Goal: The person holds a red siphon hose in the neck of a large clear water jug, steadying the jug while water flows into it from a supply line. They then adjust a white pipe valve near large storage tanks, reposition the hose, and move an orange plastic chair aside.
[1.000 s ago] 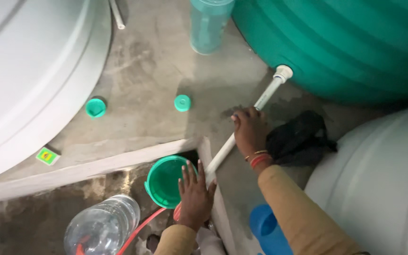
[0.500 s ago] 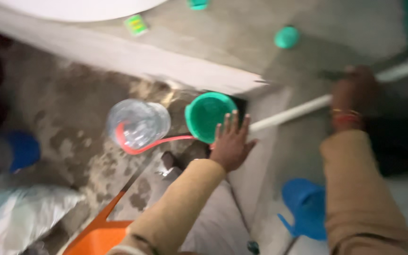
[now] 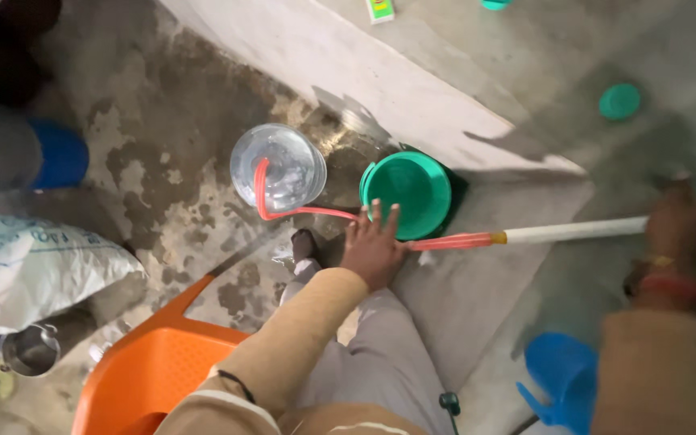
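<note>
The left hand [image 3: 372, 250] lies flat with its fingers spread, palm down, at the near rim of a green bucket [image 3: 408, 193] that stands on the wet concrete floor [image 3: 171, 121] against the foot of a raised concrete step [image 3: 412, 97]; its fingertips touch the rim, and a thin red hose [image 3: 445, 241] passes just under them. That hose runs left from the end of a white pipe [image 3: 573, 232], goes beneath the hand, then curls up and over into the mouth of a clear plastic water jar [image 3: 277, 167] standing just beside the bucket on its left. The right hand [image 3: 678, 234] is at the far end of the white pipe and badly blurred; it appears wrapped around the pipe, though the fingers cannot be made out clearly, and red bangles [image 3: 662, 286] ring its wrist. Both arms wear tan sleeves. Near the lower left stands an orange plastic chair [image 3: 155, 362], with a small steel pot [image 3: 30, 350] and a printed white sack [image 3: 34, 270] beyond it. A blue plastic mug [image 3: 561, 379] sits at the lower right, and a green cap [image 3: 620, 101] lies on the step, well apart from the bucket.
</note>
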